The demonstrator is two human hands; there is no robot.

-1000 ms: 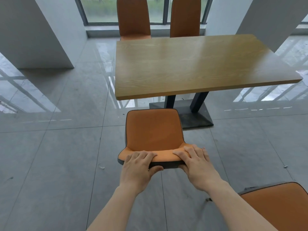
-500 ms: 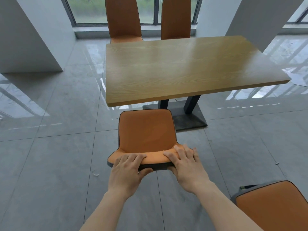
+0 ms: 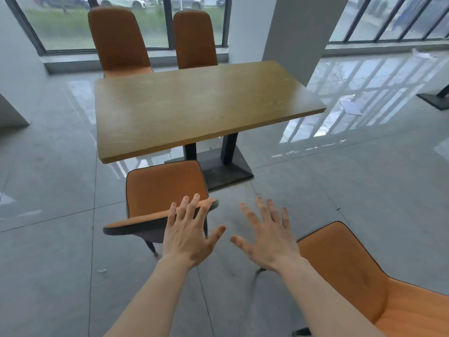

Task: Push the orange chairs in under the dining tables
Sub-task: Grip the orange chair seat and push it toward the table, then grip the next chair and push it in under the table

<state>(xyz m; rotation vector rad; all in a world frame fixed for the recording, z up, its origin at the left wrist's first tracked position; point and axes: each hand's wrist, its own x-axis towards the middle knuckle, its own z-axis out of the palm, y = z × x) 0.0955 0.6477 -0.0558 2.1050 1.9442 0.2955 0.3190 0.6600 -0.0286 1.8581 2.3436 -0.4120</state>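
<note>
An orange chair [image 3: 162, 190] stands at the near edge of the wooden dining table [image 3: 199, 105], its front reaching the tabletop's edge. My left hand [image 3: 189, 237] hovers with fingers spread over the right end of its backrest top, gripping nothing. My right hand [image 3: 264, 237] is open in the air to the right of that chair, over the floor. A second orange chair [image 3: 359, 276] stands at the lower right, away from the table, beside my right forearm. Two more orange chairs [image 3: 119, 37] [image 3: 194, 37] sit at the table's far side.
The table rests on a black pedestal base [image 3: 223, 169]. A white pillar [image 3: 296, 32] stands behind the table's right corner, white walls to the left. Windows [image 3: 155, 18] run along the back. Paper scraps [image 3: 349, 107] and another table's base [image 3: 437, 99] lie at the right on grey tile.
Both hands have let go of the near chair's backrest and spread open. My view has swung right and back, bringing the lower-right chair further into view.
</note>
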